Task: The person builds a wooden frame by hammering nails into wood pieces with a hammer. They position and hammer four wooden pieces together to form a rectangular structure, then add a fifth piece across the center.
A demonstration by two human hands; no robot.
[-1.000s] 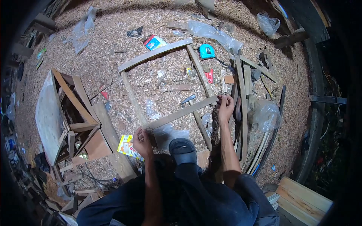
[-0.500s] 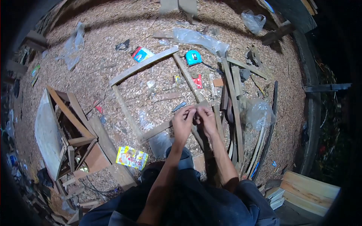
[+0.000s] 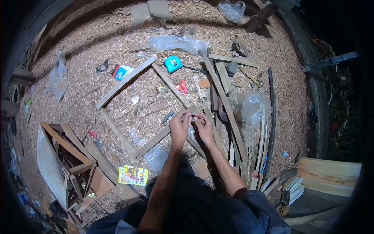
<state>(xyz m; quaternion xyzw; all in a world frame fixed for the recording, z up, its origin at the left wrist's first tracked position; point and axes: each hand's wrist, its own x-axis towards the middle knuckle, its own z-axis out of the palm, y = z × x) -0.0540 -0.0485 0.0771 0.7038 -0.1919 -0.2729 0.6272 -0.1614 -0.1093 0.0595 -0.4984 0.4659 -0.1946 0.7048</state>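
Both hands meet over the near right corner of a rectangular wooden frame (image 3: pixel 126 82) on the ground. My left hand (image 3: pixel 179 130) is closed, thumb against the fingertips; anything pinched there is too small to make out. Close beside it, my right hand (image 3: pixel 204 129) is also closed in a pinch, with its contents hidden or tiny. Beneath the left hand runs the frame's near slat (image 3: pixel 154 143). A small dark pointed piece (image 3: pixel 168 117) lies just left of the left hand, inside the frame.
Wood shavings cover the ground. Long wooden strips (image 3: pixel 230 105) lie on the right, near a clear plastic bag (image 3: pixel 255 108). A turquoise tape measure (image 3: pixel 173 63) sits beyond the frame. On the left stands a wooden structure (image 3: pixel 66 163); a yellow wrapper (image 3: pixel 133 175) lies near my legs.
The view has turned, so the frame and strips appear further left. My hands stay over the same corner, still pinched, with a slightly wider gap between them.
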